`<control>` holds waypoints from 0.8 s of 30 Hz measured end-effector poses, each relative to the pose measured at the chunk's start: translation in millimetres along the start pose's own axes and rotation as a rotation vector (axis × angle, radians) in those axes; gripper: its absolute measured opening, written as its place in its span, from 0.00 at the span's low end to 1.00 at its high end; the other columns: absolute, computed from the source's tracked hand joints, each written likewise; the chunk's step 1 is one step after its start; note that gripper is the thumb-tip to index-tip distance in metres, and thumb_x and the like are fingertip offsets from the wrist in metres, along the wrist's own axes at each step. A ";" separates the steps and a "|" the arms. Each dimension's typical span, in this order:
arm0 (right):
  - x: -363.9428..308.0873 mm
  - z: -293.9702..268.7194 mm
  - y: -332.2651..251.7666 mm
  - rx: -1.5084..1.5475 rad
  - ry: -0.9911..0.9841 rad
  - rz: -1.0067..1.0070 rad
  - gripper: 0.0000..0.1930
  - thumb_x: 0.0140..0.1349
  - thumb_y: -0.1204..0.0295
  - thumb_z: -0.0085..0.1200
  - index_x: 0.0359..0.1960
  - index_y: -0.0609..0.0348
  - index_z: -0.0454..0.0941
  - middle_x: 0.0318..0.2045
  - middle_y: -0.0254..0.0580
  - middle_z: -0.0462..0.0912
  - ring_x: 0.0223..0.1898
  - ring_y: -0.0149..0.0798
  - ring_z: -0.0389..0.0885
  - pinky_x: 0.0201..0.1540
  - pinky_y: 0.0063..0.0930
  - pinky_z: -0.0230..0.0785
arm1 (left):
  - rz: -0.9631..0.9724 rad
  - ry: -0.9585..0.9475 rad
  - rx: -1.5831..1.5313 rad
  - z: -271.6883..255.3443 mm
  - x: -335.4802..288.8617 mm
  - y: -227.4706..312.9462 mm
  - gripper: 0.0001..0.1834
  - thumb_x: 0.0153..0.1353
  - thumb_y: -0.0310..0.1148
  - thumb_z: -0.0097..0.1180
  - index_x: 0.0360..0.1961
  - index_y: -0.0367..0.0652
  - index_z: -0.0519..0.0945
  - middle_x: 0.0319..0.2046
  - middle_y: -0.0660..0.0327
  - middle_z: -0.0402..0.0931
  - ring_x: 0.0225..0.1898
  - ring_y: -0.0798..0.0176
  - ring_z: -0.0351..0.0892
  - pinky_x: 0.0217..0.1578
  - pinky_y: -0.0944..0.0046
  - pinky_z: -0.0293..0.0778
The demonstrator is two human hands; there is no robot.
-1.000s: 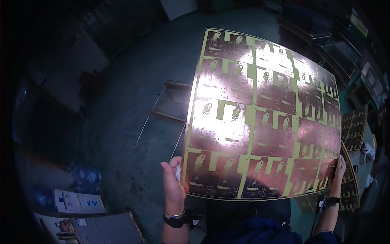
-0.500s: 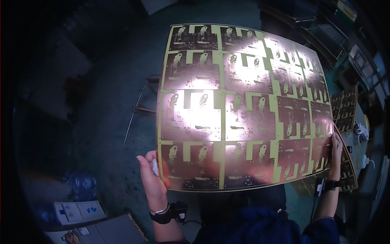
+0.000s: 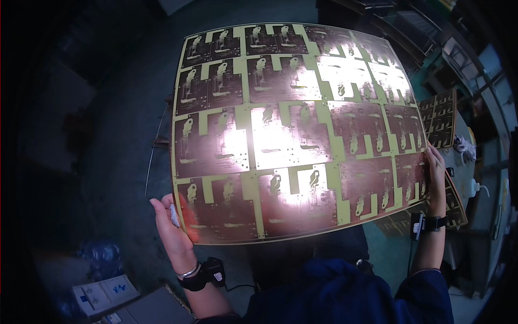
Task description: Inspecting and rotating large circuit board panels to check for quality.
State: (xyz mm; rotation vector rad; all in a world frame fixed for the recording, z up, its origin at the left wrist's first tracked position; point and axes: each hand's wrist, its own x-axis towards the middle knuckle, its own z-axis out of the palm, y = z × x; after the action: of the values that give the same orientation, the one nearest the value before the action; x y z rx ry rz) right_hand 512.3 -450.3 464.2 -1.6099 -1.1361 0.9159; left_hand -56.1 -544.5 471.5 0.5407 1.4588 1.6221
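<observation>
A large printed circuit board panel (image 3: 291, 135) fills the middle of the view, coppery with yellow-green gaps between repeated circuit patterns. Bright glare lies across its centre and upper right. My left hand (image 3: 171, 229) grips its lower left edge, thumb on the outside, with a small white piece between hand and edge. At the right edge, my right hand (image 3: 436, 175) is closed on the panel, its fingers partly hidden. The panel is held up in front of my body, tilted.
More patterned panels (image 3: 438, 120) stand at the right, one lower panel (image 3: 453, 202) partly behind my right arm. A white bottle with a spout (image 3: 474, 187) is on the table beside them. Lower left are a pale box (image 3: 105, 294) and a clear plastic jug (image 3: 102, 254). Racks (image 3: 402, 32) stand behind.
Both hands have carried the panel left and slightly upward in view. The glare has shifted across its surface. My grip on both edges stays the same.
</observation>
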 end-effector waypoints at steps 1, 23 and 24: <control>-2.9 1.7 -5.1 -0.029 -0.008 0.010 0.21 0.63 0.66 0.44 0.54 0.68 0.65 0.47 0.40 0.74 0.47 0.27 0.70 0.50 0.18 0.59 | 0.006 0.024 0.011 2.4 0.0 0.7 0.28 0.65 0.54 0.29 0.26 0.41 0.72 0.20 0.68 0.68 0.23 0.75 0.66 0.24 0.75 0.63; 3.2 -17.7 -15.1 0.190 -0.185 -0.119 0.20 0.61 0.66 0.45 0.49 0.69 0.69 0.47 0.45 0.73 0.48 0.33 0.70 0.52 0.23 0.59 | 0.240 0.165 0.283 -3.4 14.1 -27.8 0.11 0.62 0.34 0.48 0.25 0.42 0.75 0.21 0.73 0.68 0.24 0.80 0.62 0.27 0.78 0.60; 2.5 -17.0 -17.8 0.190 -0.179 -0.117 0.20 0.61 0.66 0.45 0.49 0.69 0.69 0.47 0.45 0.73 0.48 0.33 0.70 0.52 0.23 0.59 | 0.239 0.159 0.284 -1.5 12.8 -26.9 0.11 0.62 0.34 0.48 0.25 0.42 0.75 0.21 0.73 0.68 0.24 0.80 0.62 0.27 0.78 0.60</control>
State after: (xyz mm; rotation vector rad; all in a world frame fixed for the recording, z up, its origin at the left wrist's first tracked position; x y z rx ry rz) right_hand 524.1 -449.9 485.9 -1.3150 -1.2139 1.0728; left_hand -55.9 -536.4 442.7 0.7854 1.8162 1.6804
